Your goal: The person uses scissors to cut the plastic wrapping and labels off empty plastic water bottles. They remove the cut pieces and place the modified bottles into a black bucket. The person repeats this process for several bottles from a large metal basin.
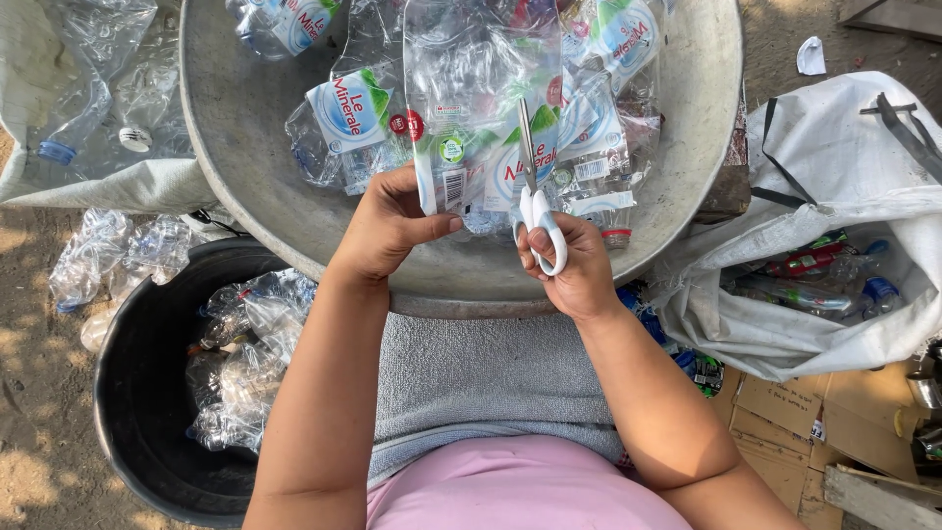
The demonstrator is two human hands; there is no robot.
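the left hand (388, 224) pinches the lower edge of a clear plastic bottle (471, 108), thumb and fingertips closed on it beside its label. the right hand (574, 265) has its fingers through the white handles of a pair of scissors (533, 191), closed around them; the blades point up into the bottle and look nearly shut, though glare makes that hard to judge. the bottle is held upright over a big metal basin (687, 147) full of crushed bottles. a black bucket (137, 393) of bottles sits at the lower left, a white sack (844, 177) at the right.
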